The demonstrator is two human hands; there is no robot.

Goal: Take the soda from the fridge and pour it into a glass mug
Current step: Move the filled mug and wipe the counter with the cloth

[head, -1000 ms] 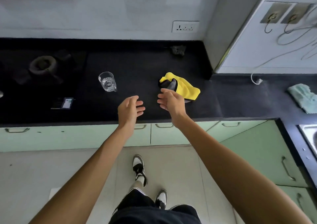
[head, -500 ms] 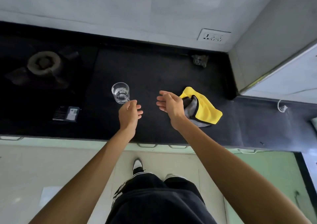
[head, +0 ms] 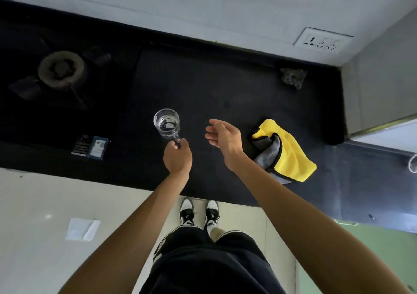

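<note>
— What do the hands show?
— The left hand (head: 177,158) pinches the handle of the glass mug (head: 167,123), which stands upright on the black countertop (head: 203,86). The right hand (head: 223,139) hovers empty, fingers spread, just beside a yellow cloth (head: 291,151).
— And the room around them?
— Bare counter lies between mug and cloth; a burner (head: 61,68) sits far left, and the counter's front edge runs under both forearms.
</note>
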